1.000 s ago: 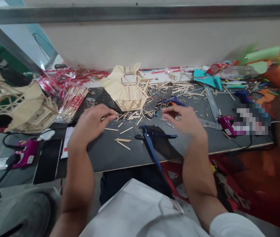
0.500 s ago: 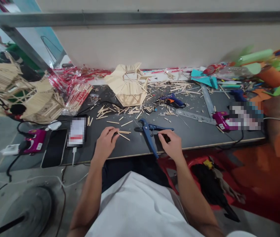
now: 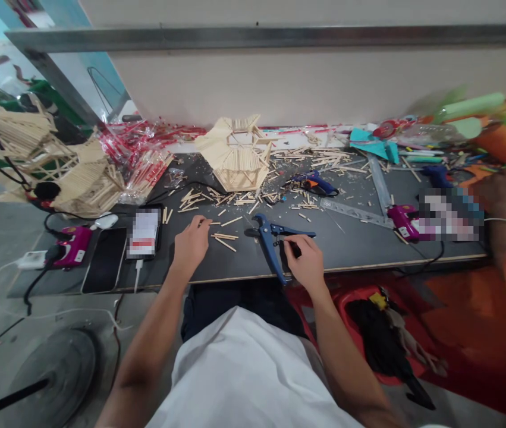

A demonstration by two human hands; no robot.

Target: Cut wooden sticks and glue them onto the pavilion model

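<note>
My left hand is at the near part of the table, its fingertips closed on one end of a thin wooden stick. Just below it lie a few loose sticks, apart from the fingers. A blue pipe cutter rests with its handles spread, one handle reaching the table's front edge. Beside the cutter, between its handles, my right hand has its fingers curled and the thumb close to the index finger. What it pinches, if anything, is hidden. Behind stands a wooden stick model with a slatted roof.
Cut stick pieces are strewn around the model. A blue glue gun and a clear ruler lie farther right. Two phones and a purple power adapter sit at left. Another person's hand is at far right.
My left hand has left the small group of sticks and moved slightly up to another stick. My right hand stays by the cutter. The whole view has shifted a little.
</note>
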